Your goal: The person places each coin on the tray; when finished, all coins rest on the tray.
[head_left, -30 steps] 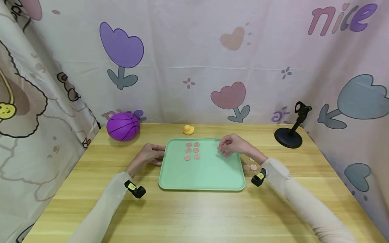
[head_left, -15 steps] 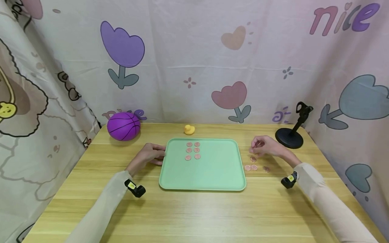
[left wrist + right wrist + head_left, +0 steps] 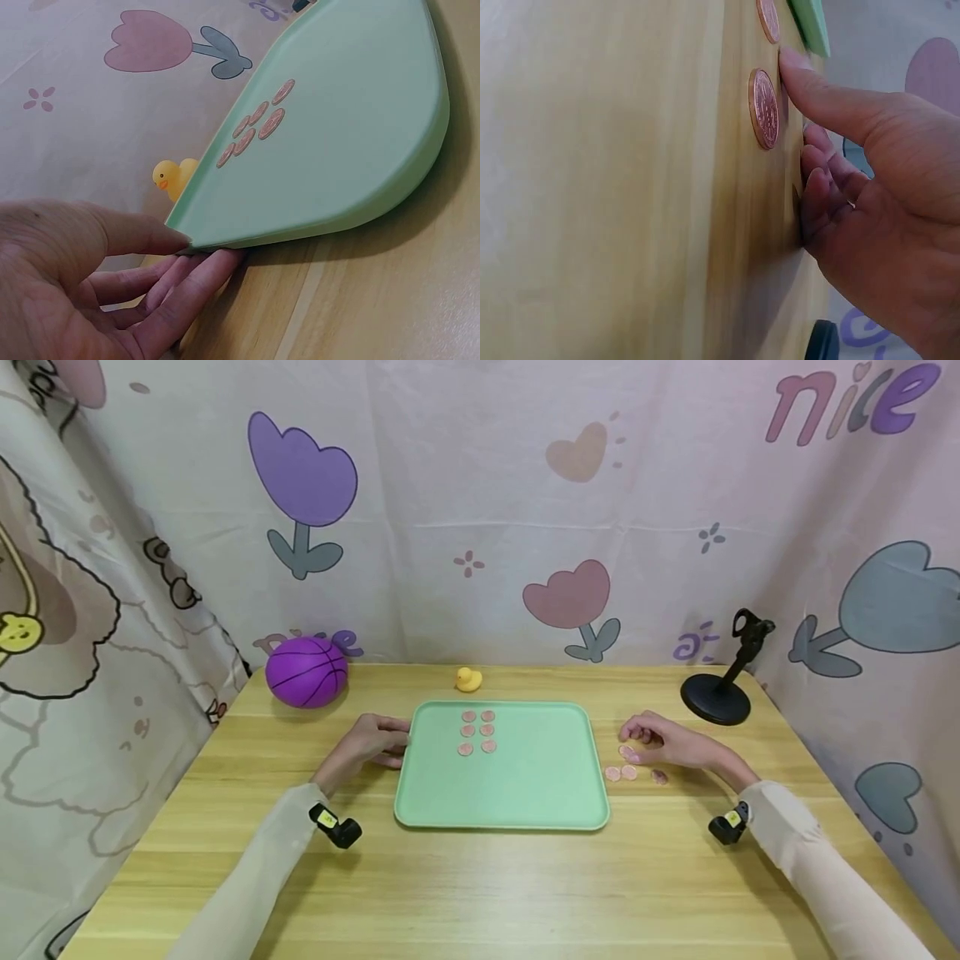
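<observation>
My left hand (image 3: 367, 742) holds the left edge of a pale green tray (image 3: 502, 802); in the left wrist view its thumb (image 3: 146, 232) lies at the rim and the fingers bend below it. Several copper-coloured coins (image 3: 466, 749) lie in two columns on the tray's far left part. My right hand (image 3: 667, 743) is low over the table to the tray's right. Its thumb (image 3: 829, 94) is at a coin (image 3: 627, 752), with the other fingers bent beyond. Nearer me lie a touching pair of coins (image 3: 628, 772) and a single coin (image 3: 659, 777).
A yellow rubber duck (image 3: 469, 679) sits behind the tray. The purple ball (image 3: 307, 672) stands at the back left of the wooden table (image 3: 480, 893), and a black stand (image 3: 716, 697) at the back right. A printed curtain (image 3: 450, 485) hangs behind.
My right hand has gone from above the tray rightward to the loose coins, then lowered a little to one of them. My left hand stays at the tray's edge.
</observation>
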`<act>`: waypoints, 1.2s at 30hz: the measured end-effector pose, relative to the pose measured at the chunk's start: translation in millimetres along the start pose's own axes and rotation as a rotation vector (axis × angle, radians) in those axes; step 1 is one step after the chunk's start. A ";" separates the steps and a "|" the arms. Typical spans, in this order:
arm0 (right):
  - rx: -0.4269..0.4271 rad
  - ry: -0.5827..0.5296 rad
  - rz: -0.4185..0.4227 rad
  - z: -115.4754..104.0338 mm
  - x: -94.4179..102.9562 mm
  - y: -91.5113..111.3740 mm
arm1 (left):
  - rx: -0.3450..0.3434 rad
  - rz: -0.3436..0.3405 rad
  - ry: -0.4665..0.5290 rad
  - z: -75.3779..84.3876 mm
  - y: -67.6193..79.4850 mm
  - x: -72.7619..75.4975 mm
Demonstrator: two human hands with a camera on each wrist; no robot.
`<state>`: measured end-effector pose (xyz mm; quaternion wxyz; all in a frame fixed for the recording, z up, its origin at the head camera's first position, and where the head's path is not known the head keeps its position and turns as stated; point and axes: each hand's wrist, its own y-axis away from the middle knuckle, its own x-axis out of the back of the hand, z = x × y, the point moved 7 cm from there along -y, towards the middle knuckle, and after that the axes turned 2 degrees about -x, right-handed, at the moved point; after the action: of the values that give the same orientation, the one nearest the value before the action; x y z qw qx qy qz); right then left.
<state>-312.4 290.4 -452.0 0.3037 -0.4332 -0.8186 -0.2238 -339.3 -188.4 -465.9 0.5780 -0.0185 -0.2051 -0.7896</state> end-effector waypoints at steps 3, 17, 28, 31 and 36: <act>0.015 -0.002 0.018 -1.0 0.8 -0.1 | 0.003 0.008 0.003 0.1 0.9 0.8; 0.023 -0.019 0.005 -22.8 -8.0 -20.3 | -0.003 -0.006 -0.013 4.1 2.6 -1.3; 0.011 0.066 0.137 -32.3 -20.5 -37.1 | -0.012 -0.017 -0.009 3.4 5.2 -0.7; -0.021 0.100 0.178 -27.5 -15.4 -36.0 | -0.010 -0.012 -0.011 3.1 5.4 -0.5; -0.118 0.103 0.242 -12.6 -0.8 -27.7 | -0.007 -0.010 -0.010 3.3 4.7 -0.6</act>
<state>-331.6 267.5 -446.4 0.3440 -0.5339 -0.7290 -0.2552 -335.5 -187.9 -461.6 0.5730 -0.0235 -0.2054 -0.7931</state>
